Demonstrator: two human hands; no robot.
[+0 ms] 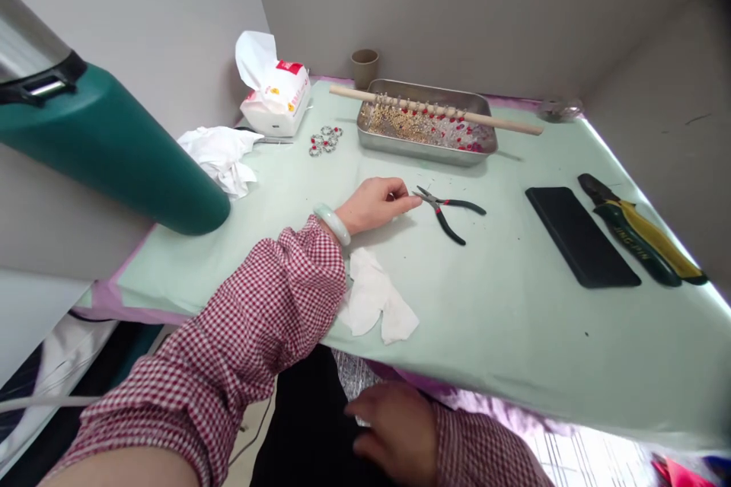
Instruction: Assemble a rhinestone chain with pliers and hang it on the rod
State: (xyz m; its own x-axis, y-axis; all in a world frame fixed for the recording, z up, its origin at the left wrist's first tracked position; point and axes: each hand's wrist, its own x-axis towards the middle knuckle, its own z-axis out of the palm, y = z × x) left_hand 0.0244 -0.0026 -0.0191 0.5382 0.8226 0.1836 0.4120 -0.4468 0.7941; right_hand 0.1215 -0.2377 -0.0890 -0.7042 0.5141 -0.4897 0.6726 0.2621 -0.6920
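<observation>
Green tabletop (485, 319); left hand (375, 205) narrow at pliers (438, 203), hold unclear; right hand (400, 426) parted over lap (302, 426).

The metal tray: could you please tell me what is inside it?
Gold-coloured beads, red pieces and clear pieces lie inside the metal tray. A wooden rod hides a strip; whatever lies beneath the beads cannot be seen.

Single head-worn view, lens pointed forward and down. Table (485, 327) is covered at close range across mid-frame; back wall (457, 7) is reached at top. Left hand (377, 205) is centred; right hand (400, 430) and lap (302, 418) are viewed more steeply, bottom centre.
</observation>
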